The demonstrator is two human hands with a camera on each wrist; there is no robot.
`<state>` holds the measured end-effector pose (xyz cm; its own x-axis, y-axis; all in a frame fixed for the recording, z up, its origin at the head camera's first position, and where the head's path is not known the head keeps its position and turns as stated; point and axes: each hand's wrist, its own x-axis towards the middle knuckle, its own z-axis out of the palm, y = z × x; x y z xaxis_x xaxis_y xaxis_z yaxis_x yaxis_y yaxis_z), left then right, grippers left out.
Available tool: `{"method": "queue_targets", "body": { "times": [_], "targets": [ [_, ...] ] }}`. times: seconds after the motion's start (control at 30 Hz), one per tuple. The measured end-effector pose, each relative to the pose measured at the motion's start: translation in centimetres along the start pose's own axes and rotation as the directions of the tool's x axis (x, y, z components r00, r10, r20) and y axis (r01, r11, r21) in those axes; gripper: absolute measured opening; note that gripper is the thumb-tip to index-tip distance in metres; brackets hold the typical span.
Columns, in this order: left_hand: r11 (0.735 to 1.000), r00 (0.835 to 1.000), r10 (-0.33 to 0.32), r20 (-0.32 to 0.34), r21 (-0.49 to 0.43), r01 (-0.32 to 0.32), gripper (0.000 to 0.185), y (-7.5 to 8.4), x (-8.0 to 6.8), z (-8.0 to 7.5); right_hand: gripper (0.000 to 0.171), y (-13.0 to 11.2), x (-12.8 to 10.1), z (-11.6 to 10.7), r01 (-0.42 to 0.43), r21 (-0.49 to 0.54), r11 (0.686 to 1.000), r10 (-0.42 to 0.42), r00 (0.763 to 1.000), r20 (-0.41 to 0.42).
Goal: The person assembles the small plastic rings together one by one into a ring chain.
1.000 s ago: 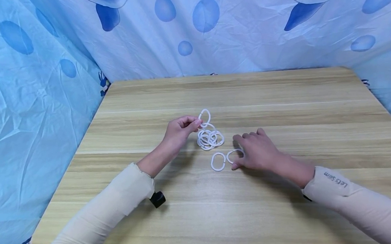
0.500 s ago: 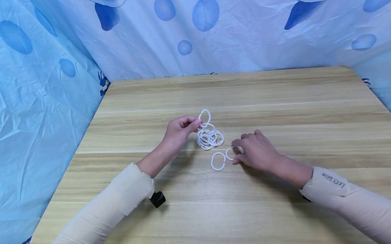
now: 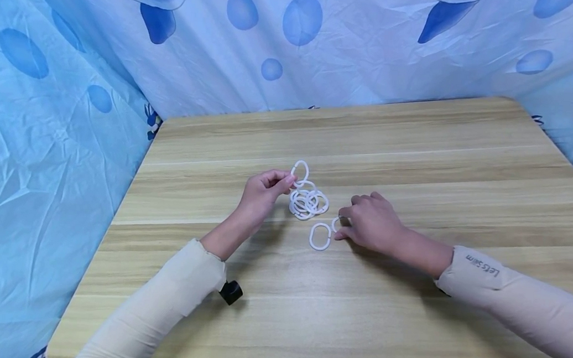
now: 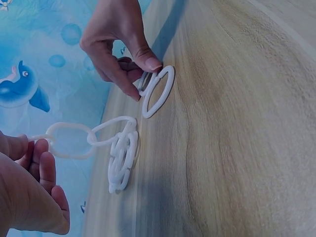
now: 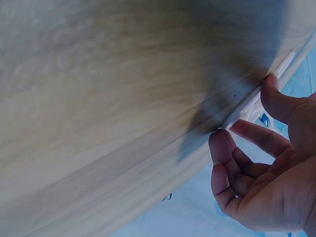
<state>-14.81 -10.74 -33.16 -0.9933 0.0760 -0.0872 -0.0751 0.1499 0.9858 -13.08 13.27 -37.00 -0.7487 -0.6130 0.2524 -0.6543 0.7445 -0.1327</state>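
Observation:
In the head view my left hand pinches the end link of a white plastic chain between thumb and fingers. The links hang from it down to a small coiled heap on the table; the left wrist view shows them hooked through each other. My right hand has its thumb and index finger at opposite edges of a separate white link, mostly hidden by the hand. Just left of that, another loose oval link with a small gap in its side lies flat.
The wood-grain table spreads under both arms. A blue patterned curtain hangs behind it and along the left. A small black block sticks out under the left sleeve.
My right hand has moved slightly left and its thumb and index finger have closed in on the separate link, covering more of it. My left hand and the chain stay put.

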Motion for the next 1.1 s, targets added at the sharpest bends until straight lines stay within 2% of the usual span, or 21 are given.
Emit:
{"method": "queue_targets", "body": {
  "times": [0.1,0.27,0.47,0.77,0.87,1.0,1.1],
  "targets": [
    [1.000,1.000,0.001,-0.001,-0.005,-0.001,0.027,-0.1,0.0,0.0,0.032,0.1,0.0,-0.1,-0.036,0.039,0.999,0.035,0.999,0.018],
    [1.000,1.000,0.004,-0.002,0.003,-0.004,0.025,0.0,0.0,0.0,0.043,0.5,0.2,-0.4,-0.110,0.142,0.984,0.099,0.992,0.084],
    [1.000,1.000,0.002,0.001,0.003,-0.002,0.025,-0.1,0.0,0.1,0.046,1.1,0.7,-0.6,-0.205,0.235,0.950,0.159,0.967,0.201],
    [1.000,1.000,-0.007,0.004,0.002,0.007,0.028,-0.1,0.1,0.1,0.045,1.0,0.7,-0.4,-0.201,0.236,0.951,0.157,0.968,0.193],
    [1.000,1.000,-0.006,0.002,0.002,0.006,0.027,-0.2,0.1,0.1,0.042,1.0,0.6,-0.3,-0.178,0.230,0.957,0.141,0.976,0.167],
    [1.000,1.000,-0.002,0.002,-0.003,0.002,0.026,-0.2,0.1,0.2,0.037,1.2,0.5,-0.1,-0.055,0.171,0.984,0.038,0.994,0.102],
    [1.000,1.000,-0.001,0.005,-0.009,0.001,0.026,-0.2,0.1,0.2,0.037,1.6,0.5,-0.2,0.036,0.115,0.993,-0.044,0.996,0.071]
  ]
}}
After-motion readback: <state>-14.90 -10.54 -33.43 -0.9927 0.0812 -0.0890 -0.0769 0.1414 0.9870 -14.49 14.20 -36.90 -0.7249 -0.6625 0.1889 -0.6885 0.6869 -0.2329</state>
